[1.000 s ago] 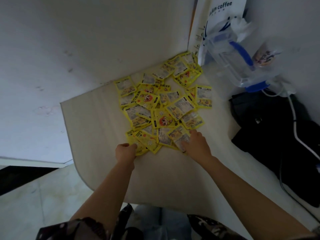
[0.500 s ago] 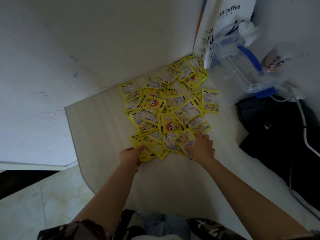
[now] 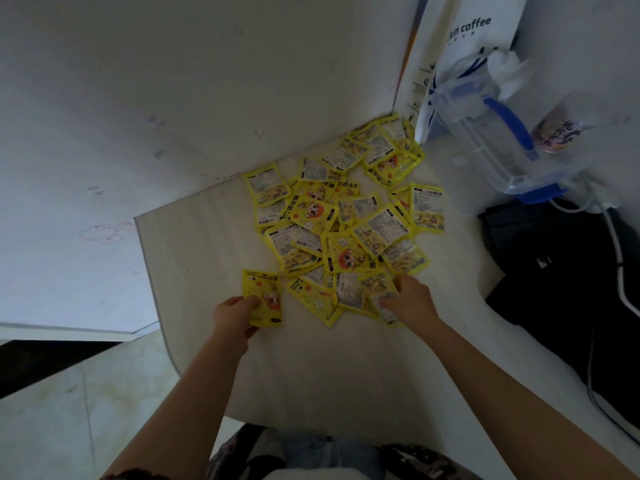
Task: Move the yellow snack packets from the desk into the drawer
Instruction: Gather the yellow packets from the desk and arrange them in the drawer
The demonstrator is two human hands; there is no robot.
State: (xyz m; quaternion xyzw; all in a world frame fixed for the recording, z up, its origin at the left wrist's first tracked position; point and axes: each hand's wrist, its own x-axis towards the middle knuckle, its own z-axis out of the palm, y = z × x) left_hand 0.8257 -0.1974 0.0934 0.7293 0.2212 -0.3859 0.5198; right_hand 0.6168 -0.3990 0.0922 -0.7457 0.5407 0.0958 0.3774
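A heap of several yellow snack packets lies spread over the pale desk, reaching back into the wall corner. My left hand pinches one yellow packet by its near left corner, a little apart from the heap's left side. At the heap's near right edge my right hand has its fingers closed over another yellow packet, which it partly hides. No drawer is in view.
A clear plastic box with blue handles and a white coffee bag stand at the back right. A black bag with a white cable fills the right side. The desk's left edge drops to the tiled floor.
My left hand has pulled one packet out of the heap, toward the left and nearer to me. My right hand has closed over a packet at the heap's near right edge.
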